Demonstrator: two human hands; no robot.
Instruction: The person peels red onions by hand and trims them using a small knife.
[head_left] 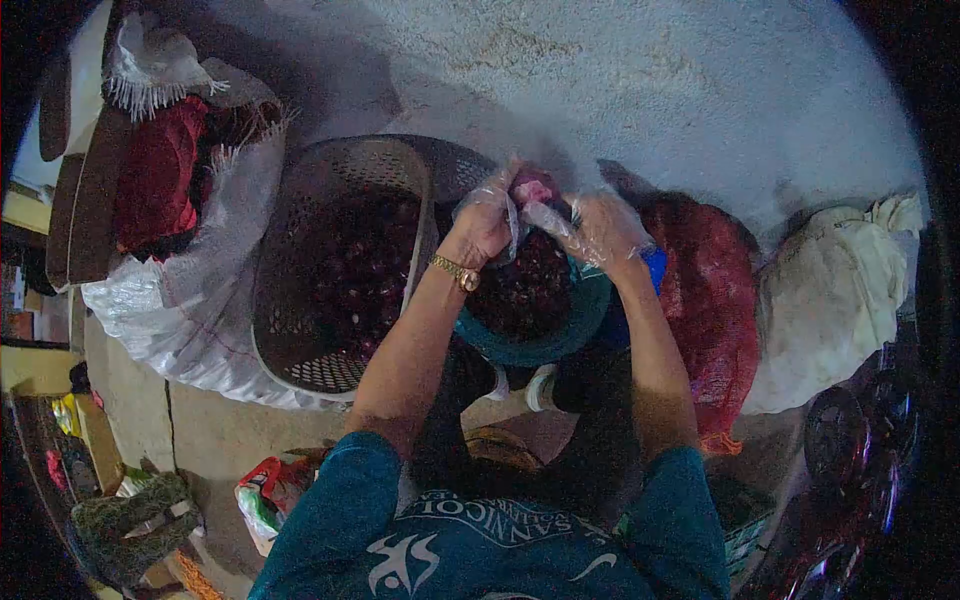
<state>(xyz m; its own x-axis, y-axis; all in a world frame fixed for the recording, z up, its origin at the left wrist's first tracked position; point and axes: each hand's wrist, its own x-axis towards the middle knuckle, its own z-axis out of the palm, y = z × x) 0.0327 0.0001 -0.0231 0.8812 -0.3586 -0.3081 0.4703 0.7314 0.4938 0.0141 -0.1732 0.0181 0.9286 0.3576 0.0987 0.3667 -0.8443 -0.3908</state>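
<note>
My left hand (483,222), in a clear plastic glove, has its fingers closed round a round pink-purple bulb that looks like a red onion (535,190). Close beside it on the right, my right hand (607,232), also gloved in clear plastic, has curled fingers pointing at the onion. Whatever those fingers grip is too dark and blurred to make out. Beneath both hands stands a teal basin (535,350). Dark purple onions or skins (525,290) lie in it, partly hidden by my hands.
Left of the basin is a grey perforated basket (300,340) of dark purple pieces. A white woven sack (160,310) with red mesh stands beyond it. To the right are a red mesh sack (700,310) and a pale sack (830,310). A rough wall (640,90) rises ahead.
</note>
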